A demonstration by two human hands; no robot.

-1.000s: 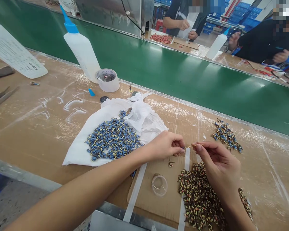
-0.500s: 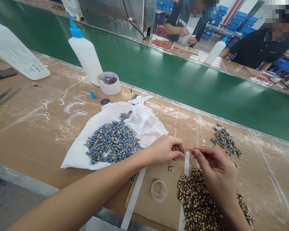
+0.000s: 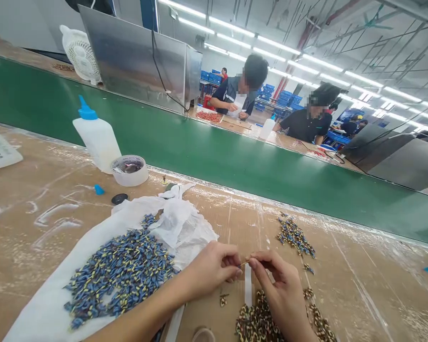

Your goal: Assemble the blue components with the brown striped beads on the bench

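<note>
My left hand (image 3: 210, 270) and my right hand (image 3: 280, 287) meet low in the middle, both pinched on the ends of a thin yellowish wire piece (image 3: 245, 262) held between them. Left of them a heap of small blue and yellow parts (image 3: 123, 268) lies on a white cloth (image 3: 174, 223). Under my right hand sits a pile of dark brown and yellow parts (image 3: 258, 323). A smaller heap of blue and yellow parts (image 3: 294, 235) lies further right on the brown bench.
A white squeeze bottle with a blue cap (image 3: 96, 135) and a tape roll (image 3: 130, 170) stand by the green conveyor belt (image 3: 235, 152). Two people work on the far side. A small white fan (image 3: 80, 54) stands beside a metal box (image 3: 139, 59).
The view has tilted up, so the bench sits lower and the far workers and ceiling show. My hands have drawn closer together, still pinching the wire.
</note>
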